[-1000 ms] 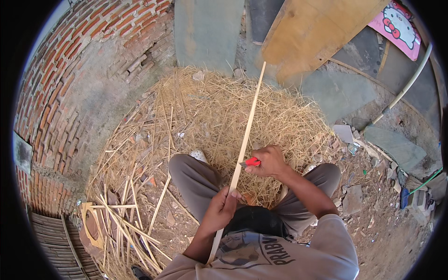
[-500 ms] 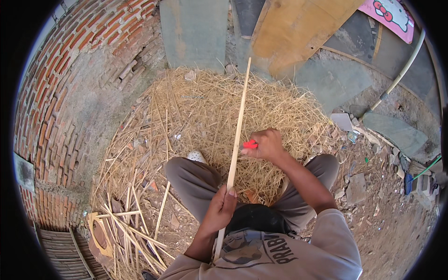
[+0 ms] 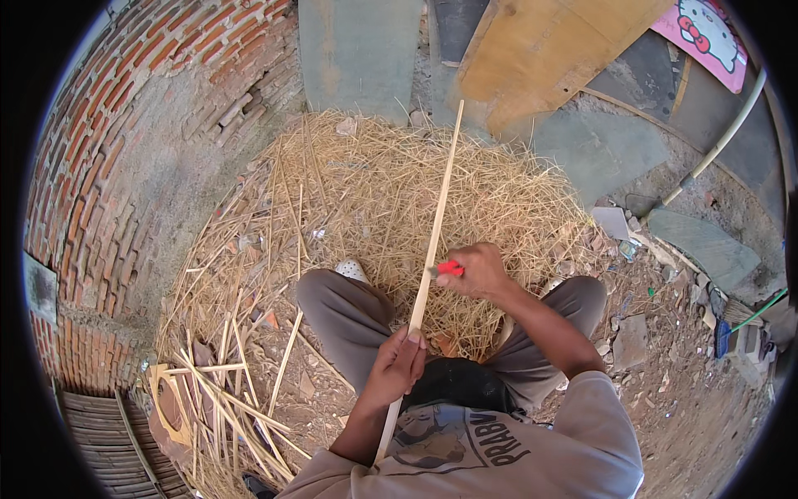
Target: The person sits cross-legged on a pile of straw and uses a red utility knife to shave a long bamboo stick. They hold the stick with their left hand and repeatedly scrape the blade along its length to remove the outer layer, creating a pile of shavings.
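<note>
Long, flat, pale-yellow wooden strip (image 3: 438,229), bamboo by its look, runs slantwise from the person's lap out over the straw-coloured heap of thin, curled shavings (image 3: 366,179); far end free in the air. Left hand (image 3: 397,363) is closed round the strip's nearer part, thumb along the upper face; the near end lies beside the left forearm, against the grey-brown printed cotton shirt (image 3: 515,457). Right hand (image 3: 474,270) is curled tight on a short, red-handled cutting tool (image 3: 450,268), its small dark tip at the strip's right edge; contact cannot be told. Handling, as judged: strip is light, stiff along its length but springy at the unsupported far end; dry rather than slippery, edges liable to splinter. Best hold: the broader near part, fingers clear of the edge under the tool. Strip seems to narrow outward; taper or perspective, unclear. Textures: shavings fine, brittle-looking, tangled; slim, straight, pale loose sticks (image 3: 223,399) lie crosswise at left on gritty brown earth (image 3: 632,424); rough red brick wall (image 3: 116,208) beyond.
</note>
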A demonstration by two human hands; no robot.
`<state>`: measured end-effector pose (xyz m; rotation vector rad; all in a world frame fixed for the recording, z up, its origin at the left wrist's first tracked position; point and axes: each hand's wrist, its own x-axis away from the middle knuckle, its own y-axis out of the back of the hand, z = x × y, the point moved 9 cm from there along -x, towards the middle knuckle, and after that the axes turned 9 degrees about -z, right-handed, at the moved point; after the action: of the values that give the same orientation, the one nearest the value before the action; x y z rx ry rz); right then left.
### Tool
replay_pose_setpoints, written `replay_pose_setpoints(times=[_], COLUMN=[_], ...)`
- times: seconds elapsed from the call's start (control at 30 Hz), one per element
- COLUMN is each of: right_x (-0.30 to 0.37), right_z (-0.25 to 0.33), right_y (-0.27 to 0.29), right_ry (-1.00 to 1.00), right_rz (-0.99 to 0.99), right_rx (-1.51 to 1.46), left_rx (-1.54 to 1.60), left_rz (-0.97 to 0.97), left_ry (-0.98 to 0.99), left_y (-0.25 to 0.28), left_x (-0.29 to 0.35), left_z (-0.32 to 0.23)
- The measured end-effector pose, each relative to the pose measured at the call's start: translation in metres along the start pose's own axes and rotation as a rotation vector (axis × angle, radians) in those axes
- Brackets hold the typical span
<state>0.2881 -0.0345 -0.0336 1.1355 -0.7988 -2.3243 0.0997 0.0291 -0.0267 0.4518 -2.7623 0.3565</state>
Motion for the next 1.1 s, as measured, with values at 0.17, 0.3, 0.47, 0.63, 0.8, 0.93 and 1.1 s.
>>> replay_pose_setpoints(times=[0.17,0.3,0.47,0.63,0.8,0.93,1.1], right_x=[0.003,-0.007,-0.018,0.004,0.000,-0.018,-0.020], right_z=[0.026,0.010,-0.023,0.008,-0.009,-0.013,-0.056], right_y=[0.004,0.006,0.016,0.002,-0.003,0.023,0.017], right_ry=[0.142,0.153,0.001,0.077,0.033,0.134,-0.026], right_rz=[-0.061,-0.120,-0.119,-0.087,-0.064,-0.204,-0.158], right_rx=[-0.067,0.040,0.077,0.011,0.036,0.102,0.239], left_rx=[0.206,0.260,0.231,0.228,0.227,0.201,0.150], left_rz=[0.038,0.021,0.053,0.002,0.032,0.063,0.089], left_ry=[0.056,0.112,0.118,0.084,0.101,0.122,0.117], left_y=[-0.006,-0.007,-0.013,-0.005,-0.011,-0.013,-0.018], left_x=[0.000,-0.005,-0.003,-0.005,0.004,0.004,0.008], left_z=[0.006,0.011,0.007,0.006,0.011,0.011,0.013])
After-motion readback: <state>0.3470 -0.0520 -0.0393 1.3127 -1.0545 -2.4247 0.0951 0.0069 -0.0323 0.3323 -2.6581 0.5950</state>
